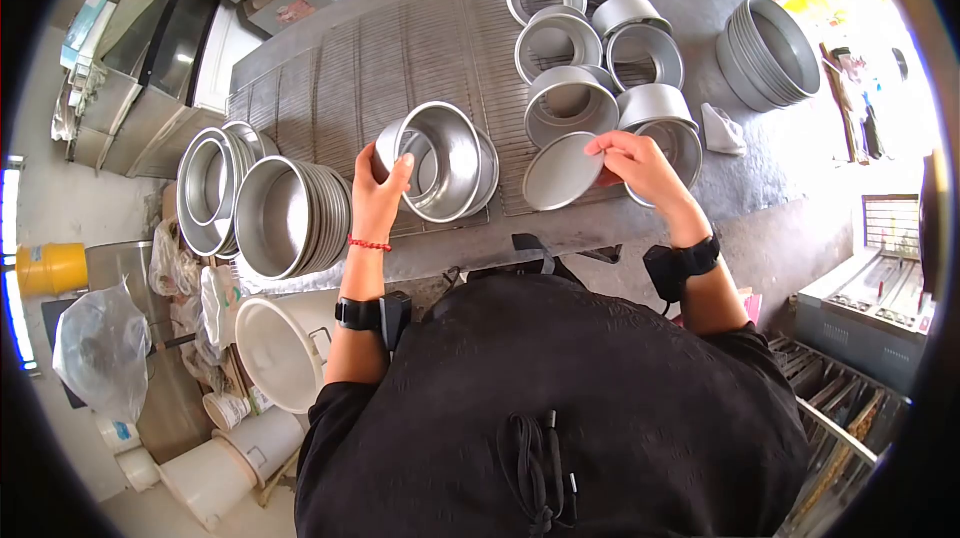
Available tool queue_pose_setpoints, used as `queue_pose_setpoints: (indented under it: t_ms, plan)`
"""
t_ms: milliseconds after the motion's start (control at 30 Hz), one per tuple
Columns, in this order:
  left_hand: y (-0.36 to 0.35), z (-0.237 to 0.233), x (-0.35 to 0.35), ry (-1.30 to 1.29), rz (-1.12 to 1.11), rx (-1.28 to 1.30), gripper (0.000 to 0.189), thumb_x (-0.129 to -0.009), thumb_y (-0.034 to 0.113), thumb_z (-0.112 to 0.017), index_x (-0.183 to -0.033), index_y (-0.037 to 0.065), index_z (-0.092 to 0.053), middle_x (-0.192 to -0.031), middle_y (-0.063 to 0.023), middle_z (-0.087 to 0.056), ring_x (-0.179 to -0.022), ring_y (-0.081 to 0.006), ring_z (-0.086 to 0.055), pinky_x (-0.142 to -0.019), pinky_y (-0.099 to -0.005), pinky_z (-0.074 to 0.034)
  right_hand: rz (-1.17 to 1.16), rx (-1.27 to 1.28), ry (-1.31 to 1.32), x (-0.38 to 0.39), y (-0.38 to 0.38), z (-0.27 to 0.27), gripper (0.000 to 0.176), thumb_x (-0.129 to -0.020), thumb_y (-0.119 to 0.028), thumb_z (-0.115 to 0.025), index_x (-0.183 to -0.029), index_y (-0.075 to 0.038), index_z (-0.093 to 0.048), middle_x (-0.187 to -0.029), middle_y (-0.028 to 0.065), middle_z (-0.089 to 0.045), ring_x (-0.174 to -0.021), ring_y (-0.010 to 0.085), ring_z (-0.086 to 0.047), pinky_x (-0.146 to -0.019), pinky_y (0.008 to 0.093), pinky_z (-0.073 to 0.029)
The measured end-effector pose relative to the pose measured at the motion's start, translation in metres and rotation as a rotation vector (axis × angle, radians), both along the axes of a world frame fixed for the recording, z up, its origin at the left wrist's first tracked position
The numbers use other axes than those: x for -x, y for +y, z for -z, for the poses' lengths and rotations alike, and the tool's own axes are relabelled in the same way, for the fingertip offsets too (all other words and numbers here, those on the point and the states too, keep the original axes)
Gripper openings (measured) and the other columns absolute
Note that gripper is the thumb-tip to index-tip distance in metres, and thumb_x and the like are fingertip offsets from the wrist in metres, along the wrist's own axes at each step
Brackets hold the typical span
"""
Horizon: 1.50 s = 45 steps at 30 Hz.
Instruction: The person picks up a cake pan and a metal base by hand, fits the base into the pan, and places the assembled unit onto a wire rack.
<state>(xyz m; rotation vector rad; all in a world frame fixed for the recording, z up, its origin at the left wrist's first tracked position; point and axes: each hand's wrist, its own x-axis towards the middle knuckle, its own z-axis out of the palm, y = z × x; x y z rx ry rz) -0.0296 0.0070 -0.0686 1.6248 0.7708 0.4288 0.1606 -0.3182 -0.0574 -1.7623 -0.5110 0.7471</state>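
Note:
My left hand (380, 193), with a red bracelet at the wrist, grips the left side of a round metal pan ring (468, 173) above the wire rack (350, 68). Behind that ring another metal rim shows. In my right hand (635, 163) is a flat round metal disc (562, 172), pinched at its upper right edge and tilted. Just beyond the disc stands an open metal ring (572, 128), and more rings and pans (655, 103) lie beside and behind my right hand.
Nested pans (275, 218) stand at the table's left front, another stack (770, 53) at the right. A crumpled white cloth (723, 130) lies near the right stack. Below the table's left edge are a large white bucket (285, 348) and smaller tubs (228, 408).

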Motion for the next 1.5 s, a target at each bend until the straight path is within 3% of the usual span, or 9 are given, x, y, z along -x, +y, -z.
queue_pose_setpoints:
  t_ms: [133,467,700,800,1000,1200,1367,1433,1500]
  plan:
    - [0.000,-0.001,-0.001,-0.013,0.027,0.035,0.060,-0.086,0.023,-0.074,-0.130,-0.008,-0.046,-0.104,-0.0101,-0.064,-0.084,-0.0128,-0.063,-0.069,-0.0264,-0.055,-0.077,0.136,-0.026,-0.002,-0.018,0.018,0.021,-0.092,-0.003,-0.053,-0.109,0.002,-0.062,-0.089,0.0056,-0.069,-0.089,0.0162,-0.071,-0.072,0.0277,-0.056]
    - [-0.016,-0.007,-0.008,-0.036,0.141,0.089,0.058,-0.088,0.025,-0.072,-0.132,-0.004,-0.046,-0.107,-0.0090,-0.062,-0.091,-0.0145,-0.064,-0.074,-0.0285,-0.055,0.229,0.131,-0.063,-0.016,0.008,0.075,0.016,-0.086,-0.010,-0.066,-0.097,0.001,-0.067,-0.074,0.0071,-0.070,-0.064,0.0126,-0.067,-0.058,0.0268,-0.052]
    - [-0.015,-0.007,-0.005,-0.041,0.150,0.104,0.059,-0.087,0.025,-0.073,-0.132,-0.004,-0.047,-0.106,-0.0079,-0.062,-0.091,-0.0135,-0.063,-0.073,-0.0278,-0.055,0.191,0.285,-0.256,-0.024,0.023,0.082,0.019,-0.084,-0.017,-0.066,-0.094,-0.001,-0.068,-0.072,0.0128,-0.070,-0.068,0.0248,-0.070,-0.068,0.0354,-0.053]
    - [-0.013,-0.005,-0.003,-0.043,0.149,0.112,0.059,-0.087,0.025,-0.073,-0.132,-0.003,-0.047,-0.105,-0.0078,-0.063,-0.091,-0.0134,-0.062,-0.073,-0.0278,-0.055,0.141,0.332,-0.341,-0.033,0.024,0.088,0.017,-0.089,-0.010,-0.062,-0.103,-0.001,-0.066,-0.075,0.0116,-0.069,-0.062,0.0165,-0.068,-0.058,0.0296,-0.053]
    - [-0.016,-0.006,-0.001,-0.038,0.133,0.107,0.058,-0.087,0.024,-0.073,-0.132,-0.004,-0.048,-0.104,-0.0082,-0.063,-0.088,-0.0130,-0.062,-0.072,-0.0277,-0.055,0.147,0.372,-0.217,-0.028,0.030,0.069,0.031,-0.088,-0.013,-0.061,-0.118,-0.003,-0.061,-0.081,0.0193,-0.069,-0.069,0.0290,-0.070,-0.073,0.0399,-0.052]
    - [-0.015,-0.002,0.002,-0.035,0.125,0.088,0.058,-0.087,0.024,-0.073,-0.131,-0.004,-0.048,-0.103,-0.0085,-0.063,-0.085,-0.0126,-0.062,-0.070,-0.0265,-0.054,0.071,0.234,-0.076,-0.016,0.034,0.024,0.026,-0.092,-0.012,-0.060,-0.116,-0.003,-0.062,-0.087,0.0115,-0.070,-0.068,0.0173,-0.070,-0.069,0.0293,-0.055]
    - [-0.014,0.004,0.002,-0.055,0.117,0.123,0.057,-0.088,0.021,-0.072,-0.132,-0.005,-0.047,-0.100,-0.0089,-0.064,-0.084,-0.0135,-0.064,-0.069,-0.0263,-0.054,-0.761,-0.420,0.000,0.053,0.043,-0.158,0.027,-0.088,0.002,-0.064,-0.114,-0.001,-0.065,-0.103,0.0060,-0.070,-0.094,0.0114,-0.066,-0.081,0.0272,-0.054]
    - [-0.017,0.001,-0.002,-0.049,0.133,0.119,0.053,-0.091,0.020,-0.069,-0.132,-0.005,-0.046,-0.105,-0.0112,-0.064,-0.086,-0.0159,-0.066,-0.070,-0.0279,-0.055,-0.946,-1.051,-0.155,0.081,0.055,-0.190,0.020,-0.088,0.002,-0.060,-0.107,0.000,-0.064,-0.103,0.0144,-0.066,-0.104,0.0294,-0.062,-0.089,0.0359,-0.050]
    - [-0.024,-0.013,-0.007,-0.019,0.179,0.075,0.052,-0.091,0.021,-0.068,-0.131,-0.005,-0.046,-0.108,-0.0117,-0.063,-0.089,-0.0166,-0.066,-0.071,-0.0281,-0.055,-1.232,-1.068,-0.231,0.092,0.059,-0.241,0.013,-0.085,-0.003,-0.058,-0.097,0.002,-0.060,-0.095,0.0160,-0.063,-0.092,0.0347,-0.059,-0.080,0.0388,-0.047]
